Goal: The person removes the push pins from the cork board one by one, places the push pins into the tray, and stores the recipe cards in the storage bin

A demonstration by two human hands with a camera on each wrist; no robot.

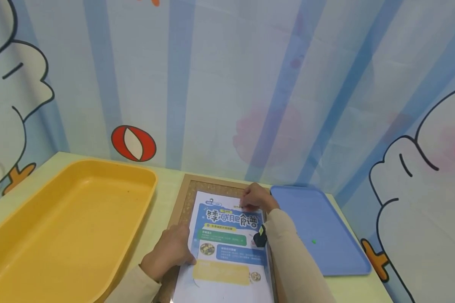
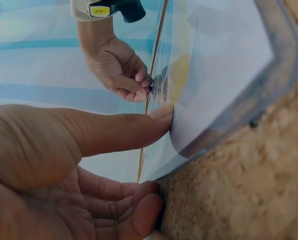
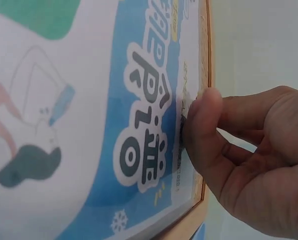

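A printed sheet in a clear sleeve (image 1: pixel 227 235), with blue, green and yellow blocks, lies on a wood-framed cork board (image 1: pixel 189 202). My left hand (image 1: pixel 172 248) is at the sheet's left side. In the left wrist view its straight thumb (image 2: pixel 124 131) presses the sleeve's face, with the other fingers loosely bent at the cork beside it. My right hand (image 1: pixel 258 198) touches the sheet's top edge. The right wrist view shows that hand's (image 3: pixel 243 145) thumb and index fingertips drawn together against the sheet. Whether something small sits between them is hidden.
A deep yellow tray (image 1: pixel 148 202) stands to the left of the board. On the right lies a blue tray (image 1: pixel 307 210) with a tiny green object (image 1: pixel 314 241) on it. A cartoon-printed curtain (image 1: pixel 212 84) hangs behind the table.
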